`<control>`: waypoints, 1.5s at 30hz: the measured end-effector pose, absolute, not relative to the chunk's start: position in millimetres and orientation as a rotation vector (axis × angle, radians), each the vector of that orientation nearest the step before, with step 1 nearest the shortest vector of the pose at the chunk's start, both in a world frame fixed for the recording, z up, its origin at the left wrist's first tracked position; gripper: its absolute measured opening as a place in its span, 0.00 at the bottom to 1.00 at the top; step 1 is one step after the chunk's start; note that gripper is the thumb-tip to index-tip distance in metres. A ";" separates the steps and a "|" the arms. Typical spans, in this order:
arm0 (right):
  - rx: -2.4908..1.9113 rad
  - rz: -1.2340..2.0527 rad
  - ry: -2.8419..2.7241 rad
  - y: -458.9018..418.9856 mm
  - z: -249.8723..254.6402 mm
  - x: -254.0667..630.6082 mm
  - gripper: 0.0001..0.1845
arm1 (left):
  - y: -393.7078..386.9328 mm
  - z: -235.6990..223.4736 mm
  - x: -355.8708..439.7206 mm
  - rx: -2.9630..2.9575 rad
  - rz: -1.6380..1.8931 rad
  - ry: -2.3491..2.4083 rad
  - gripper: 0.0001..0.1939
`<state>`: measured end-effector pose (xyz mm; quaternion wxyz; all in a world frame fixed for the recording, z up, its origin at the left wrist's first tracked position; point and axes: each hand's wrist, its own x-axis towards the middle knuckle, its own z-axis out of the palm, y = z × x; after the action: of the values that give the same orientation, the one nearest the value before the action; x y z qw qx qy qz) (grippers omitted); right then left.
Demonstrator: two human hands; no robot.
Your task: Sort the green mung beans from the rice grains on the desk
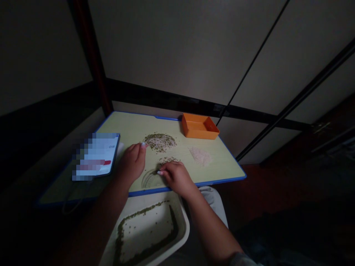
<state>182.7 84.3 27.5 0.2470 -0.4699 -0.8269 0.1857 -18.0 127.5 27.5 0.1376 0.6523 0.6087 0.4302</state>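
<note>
My left hand point(133, 160) is at the left edge of a mixed pile of small green beans and white grains point(161, 142), thumb and fingertips pinched together. Whatever may be in that pinch is too small to tell. Nearer the table's front edge, my right hand point(176, 177) is closed with its fingertips together, just beside a small scatter of green beans point(169, 160). Its fingertips hide what they may hold. To the right lies a heap of white grains that look like rice point(200, 156). Below the table edge, a white tub point(185, 221) holds many green beans along its inner sides.
An orange open box point(200, 127) stands at the table's back right corner. A phone or tablet with a lit screen point(97, 155) leans at the left. The pale table point(227, 166) has a blue rim and a printed half circle. Cabinet panels point(172, 55) rise behind it.
</note>
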 end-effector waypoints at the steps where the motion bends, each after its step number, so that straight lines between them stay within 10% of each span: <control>1: -1.275 0.517 -2.243 83.6 27.4 183.0 0.04 | 127.4 27.4 -18.1 1.888 1.253 1.755 0.30; 45: -1.666 0.239 -1.901 89.9 27.8 247.4 0.07 | 131.8 22.0 -22.2 1.892 1.240 1.768 0.27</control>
<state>247.4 89.9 27.8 0.2965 -0.6266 -0.7151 0.0898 -22.2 131.8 22.0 0.1350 0.6529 0.6102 0.4280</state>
